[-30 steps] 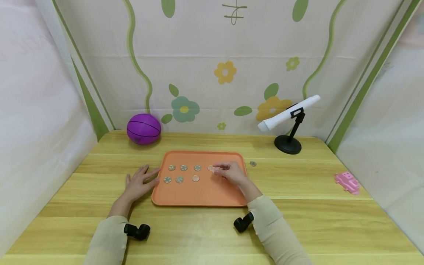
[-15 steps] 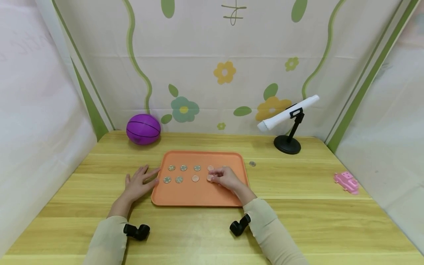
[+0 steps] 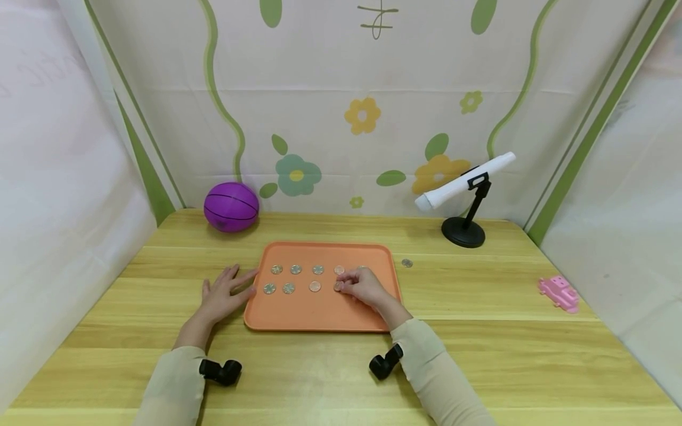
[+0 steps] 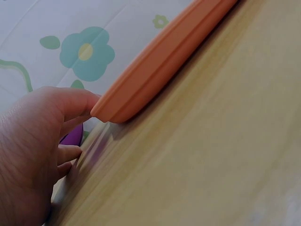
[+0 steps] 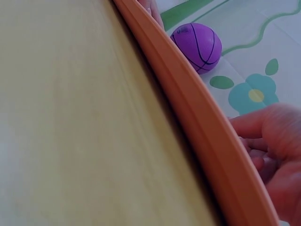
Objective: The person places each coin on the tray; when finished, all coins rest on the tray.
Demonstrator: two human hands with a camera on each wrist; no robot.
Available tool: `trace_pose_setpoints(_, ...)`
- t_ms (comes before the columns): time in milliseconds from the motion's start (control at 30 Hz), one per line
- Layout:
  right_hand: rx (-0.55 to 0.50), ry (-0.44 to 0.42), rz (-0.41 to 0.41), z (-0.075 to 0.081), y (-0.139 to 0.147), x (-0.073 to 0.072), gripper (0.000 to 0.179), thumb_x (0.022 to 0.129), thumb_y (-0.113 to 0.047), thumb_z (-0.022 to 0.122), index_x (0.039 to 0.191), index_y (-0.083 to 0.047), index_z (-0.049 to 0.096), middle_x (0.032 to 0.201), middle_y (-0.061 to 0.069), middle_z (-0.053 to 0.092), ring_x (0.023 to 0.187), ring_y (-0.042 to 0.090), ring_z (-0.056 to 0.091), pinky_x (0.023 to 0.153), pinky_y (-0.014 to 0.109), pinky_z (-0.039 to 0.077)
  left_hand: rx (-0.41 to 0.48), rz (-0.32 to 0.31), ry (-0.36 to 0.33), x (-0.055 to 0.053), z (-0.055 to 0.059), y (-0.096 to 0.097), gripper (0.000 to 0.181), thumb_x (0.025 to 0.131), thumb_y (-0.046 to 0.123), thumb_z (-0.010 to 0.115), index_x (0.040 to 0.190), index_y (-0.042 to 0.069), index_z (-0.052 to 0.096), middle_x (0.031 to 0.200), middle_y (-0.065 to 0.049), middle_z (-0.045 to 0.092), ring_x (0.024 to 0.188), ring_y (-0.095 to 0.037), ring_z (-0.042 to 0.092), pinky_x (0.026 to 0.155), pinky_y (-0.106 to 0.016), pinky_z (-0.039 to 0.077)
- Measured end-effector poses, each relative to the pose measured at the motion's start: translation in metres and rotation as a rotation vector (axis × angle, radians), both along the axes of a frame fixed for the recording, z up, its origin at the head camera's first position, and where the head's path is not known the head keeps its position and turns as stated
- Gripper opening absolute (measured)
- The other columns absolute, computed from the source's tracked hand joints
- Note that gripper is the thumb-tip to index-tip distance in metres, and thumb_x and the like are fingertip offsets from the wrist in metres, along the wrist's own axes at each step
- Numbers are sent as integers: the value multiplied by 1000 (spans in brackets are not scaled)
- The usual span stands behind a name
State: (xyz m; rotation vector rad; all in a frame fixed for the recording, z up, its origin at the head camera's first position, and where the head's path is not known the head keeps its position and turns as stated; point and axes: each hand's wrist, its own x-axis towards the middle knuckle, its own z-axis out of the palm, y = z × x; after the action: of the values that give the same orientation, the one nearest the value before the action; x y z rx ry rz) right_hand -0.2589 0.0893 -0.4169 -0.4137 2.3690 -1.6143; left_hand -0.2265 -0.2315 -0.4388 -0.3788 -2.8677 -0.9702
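In the head view an orange tray (image 3: 330, 316) lies on the table with two rows of silvery and coppery coins. My right hand (image 3: 367, 288) is over the tray's right half, its thumb and index finger pinching a coin (image 3: 338, 286) at the right end of the nearer row. Beyond these fingers lie a coppery coin (image 3: 339, 270) and another coin (image 3: 362, 267), partly covered by the hand. My left hand (image 3: 222, 299) rests on the table with fingers spread, fingertips at the tray's left rim. The right wrist view has the tray's wall (image 5: 188, 108) hiding the right fingertips.
One coin (image 3: 407, 263) lies on the wood just right of the tray. A purple ball (image 3: 231, 207) sits at the back left, a white microphone (image 3: 463, 182) on a black stand at the back right. A pink toy (image 3: 559, 293) lies far right.
My right hand has come from the farther row toward me, to the right end of the nearer row, uncovering the coppery coin behind it. My left hand has stayed put.
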Motion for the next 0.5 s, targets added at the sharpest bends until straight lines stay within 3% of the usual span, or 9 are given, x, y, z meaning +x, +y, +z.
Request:
trace_pose_setpoints(100,10,3,-1,-9,2,-7,22,80,-3,59,101,5,62,73,8,58,47,11,43,43,23,38,2,0,-1,0,0,0,49,85,38,51,128,15,45,136,-26,19,124,-41,9,88,-62,-9)
trace_pose_setpoints(367,-38,-47,-11,-7,8,-6,20,81,-2,58,99,5,62,67,8,55,46,12,43,41,22,36,1,4,-5,0,0,0,49,85,39,51,128,16,45,136,-26,18,124,-40,8,88,-62,-9)
trace_pose_setpoints(500,-103,-64,-55,-3,17,-8,22,80,-4,59,100,7,61,65,8,56,47,12,44,42,22,35,0,5,-5,0,0,0,49,85,39,51,128,15,45,136,-26,19,124,-41,9,88,-62,-9)
